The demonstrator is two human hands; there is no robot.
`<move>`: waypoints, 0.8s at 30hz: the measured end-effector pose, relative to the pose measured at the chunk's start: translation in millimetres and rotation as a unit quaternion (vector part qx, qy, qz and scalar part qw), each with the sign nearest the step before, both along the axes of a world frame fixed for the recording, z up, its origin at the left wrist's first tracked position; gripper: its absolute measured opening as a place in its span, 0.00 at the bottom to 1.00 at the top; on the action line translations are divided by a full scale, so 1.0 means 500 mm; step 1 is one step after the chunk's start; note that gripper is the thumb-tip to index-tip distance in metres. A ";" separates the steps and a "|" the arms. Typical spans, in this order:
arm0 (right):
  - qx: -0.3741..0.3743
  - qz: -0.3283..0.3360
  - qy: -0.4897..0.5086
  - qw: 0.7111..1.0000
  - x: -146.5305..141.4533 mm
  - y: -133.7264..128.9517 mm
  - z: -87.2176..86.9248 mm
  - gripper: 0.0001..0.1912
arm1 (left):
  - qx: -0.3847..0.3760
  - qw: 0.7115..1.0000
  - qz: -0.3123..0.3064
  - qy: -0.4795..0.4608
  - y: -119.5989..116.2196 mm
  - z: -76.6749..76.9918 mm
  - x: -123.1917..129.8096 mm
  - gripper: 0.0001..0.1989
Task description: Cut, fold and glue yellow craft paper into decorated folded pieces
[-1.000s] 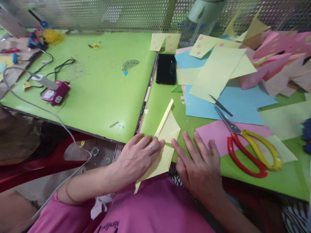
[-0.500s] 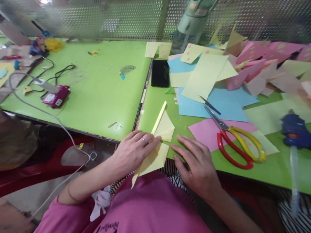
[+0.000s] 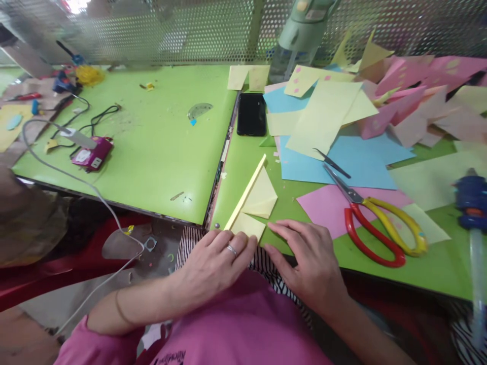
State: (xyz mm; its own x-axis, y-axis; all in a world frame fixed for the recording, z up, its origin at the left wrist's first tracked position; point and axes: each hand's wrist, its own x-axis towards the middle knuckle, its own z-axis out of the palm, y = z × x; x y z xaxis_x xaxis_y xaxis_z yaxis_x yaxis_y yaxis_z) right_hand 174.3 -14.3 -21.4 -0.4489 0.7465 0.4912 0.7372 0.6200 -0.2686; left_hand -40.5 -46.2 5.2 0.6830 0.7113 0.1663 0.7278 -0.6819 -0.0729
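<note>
A pale yellow folded paper (image 3: pixel 260 194) lies at the table's front edge, with a narrow fold along its left side and a crease across it. My left hand (image 3: pixel 222 253), a ring on one finger, presses on the paper's lower end with its fingers close together; the part beneath is hidden. Just to the right, my right hand (image 3: pixel 304 253) rests at the edge with fingers apart and nothing in it, its fingertips near the paper's corner. Red and yellow handled scissors (image 3: pixel 355 195) lie on pink paper (image 3: pixel 315 205), beside black tweezers (image 3: pixel 335 163).
A black phone (image 3: pixel 251 114) lies near the middle, with a bottle (image 3: pixel 297 45) behind it. Blue, yellow and pink papers pile at the right. A glue gun (image 3: pixel 472 200) is at the far right, a purple socket block (image 3: pixel 95 152) with a cable at the left.
My left hand has slid down along the paper toward me, uncovering more of its folded left strip. My right hand has barely moved. The view has shifted slightly.
</note>
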 end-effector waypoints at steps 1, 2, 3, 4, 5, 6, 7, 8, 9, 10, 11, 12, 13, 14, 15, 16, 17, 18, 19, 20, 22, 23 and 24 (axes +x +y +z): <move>0.013 -0.003 0.006 1.000 0.003 0.002 0.007 0.16 | 0.019 1.000 -0.008 -0.008 0.001 0.004 -0.004 0.18; 0.028 -0.010 0.009 1.000 0.007 0.005 0.016 0.18 | 0.038 0.999 -0.022 -0.021 0.003 0.010 -0.009 0.17; 0.045 -0.020 0.011 0.999 0.011 0.007 0.027 0.20 | 0.055 0.997 -0.040 -0.038 0.006 0.018 -0.016 0.16; 0.062 -0.031 0.012 0.998 0.015 0.010 0.039 0.23 | 0.071 0.994 -0.057 -0.056 0.009 0.029 -0.024 0.15; 0.076 -0.037 0.013 0.996 0.021 0.013 0.051 0.25 | 0.083 0.991 -0.071 -0.072 0.012 0.040 -0.033 0.14; 0.089 -0.035 0.010 0.995 0.027 0.015 0.062 0.28 | 0.096 0.988 -0.081 -0.085 0.015 0.051 -0.042 0.14; 0.102 -0.025 0.002 0.994 0.034 0.017 0.072 0.30 | 0.110 0.986 -0.085 -0.093 0.018 0.062 -0.052 0.14; 0.116 -0.014 -0.015 0.993 0.041 0.019 0.080 0.31 | 0.125 0.984 -0.086 -0.098 0.022 0.072 -0.061 0.13; 0.134 -0.002 -0.041 0.990 0.048 0.020 0.086 0.31 | 0.140 0.981 -0.086 -0.100 0.026 0.079 -0.069 0.13; 0.156 0.006 -0.072 0.985 0.056 0.021 0.091 0.31 | 0.152 0.979 -0.088 -0.099 0.031 0.085 -0.075 0.13; 0.180 0.005 -0.102 0.978 0.064 0.023 0.094 0.31 | 0.160 0.978 -0.093 -0.099 0.037 0.088 -0.081 0.13; 0.203 0.000 -0.127 0.971 0.071 0.024 0.096 0.31 | 0.165 0.976 -0.099 -0.099 0.043 0.089 -0.084 0.13; 0.224 -0.007 -0.146 0.964 0.079 0.027 0.098 0.30 | 0.166 0.975 -0.105 -0.101 0.052 0.088 -0.086 0.12; 0.233 -0.015 -0.160 0.959 0.085 0.030 0.099 0.30 | 0.163 0.975 -0.111 -0.102 0.061 0.085 -0.086 0.11; 0.232 -0.018 -0.173 0.957 0.091 0.033 0.100 0.29 | 0.161 0.974 -0.118 -0.105 0.072 0.082 -0.084 0.09; 0.222 -0.016 -0.186 0.957 0.095 0.036 0.099 0.28 | 0.158 0.973 -0.126 -0.107 0.084 0.078 -0.082 0.08; 0.209 -0.006 -0.196 0.958 0.098 0.038 0.098 0.25 | 0.157 0.973 -0.130 -0.107 0.097 0.073 -0.079 0.06; 0.196 0.009 -0.202 0.959 0.099 0.038 0.095 0.22 | 0.158 0.973 -0.131 -0.108 0.110 0.068 -0.077 0.06; 0.187 0.027 -0.203 0.961 0.098 0.037 0.092 0.19 | 0.157 0.973 -0.129 -0.105 0.122 0.063 -0.074 0.05; 0.182 0.047 -0.199 0.962 0.095 0.033 0.088 0.17 | 0.156 0.975 -0.119 -0.104 0.134 0.057 -0.073 0.06; 0.175 0.078 -0.185 0.964 0.087 0.023 0.080 0.14 | 0.146 0.979 -0.096 -0.102 0.153 0.046 -0.072 0.07; 0.172 0.082 -0.178 0.965 0.082 0.018 0.077 0.14 | 0.139 0.980 -0.088 -0.108 0.159 0.041 -0.074 0.07; 0.170 0.071 -0.171 0.968 0.078 0.014 0.076 0.15 | 0.131 0.981 -0.082 -0.117 0.164 0.036 -0.076 0.08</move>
State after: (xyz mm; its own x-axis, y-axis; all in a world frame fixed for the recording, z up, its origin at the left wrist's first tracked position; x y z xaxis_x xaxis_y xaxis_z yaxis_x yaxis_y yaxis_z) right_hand 213.5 -7.3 16.4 -0.7156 0.4866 0.5011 0.6472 0.7318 0.2136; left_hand -78.7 35.8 23.1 0.7061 0.5068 0.4946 0.6280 -0.7709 -0.1065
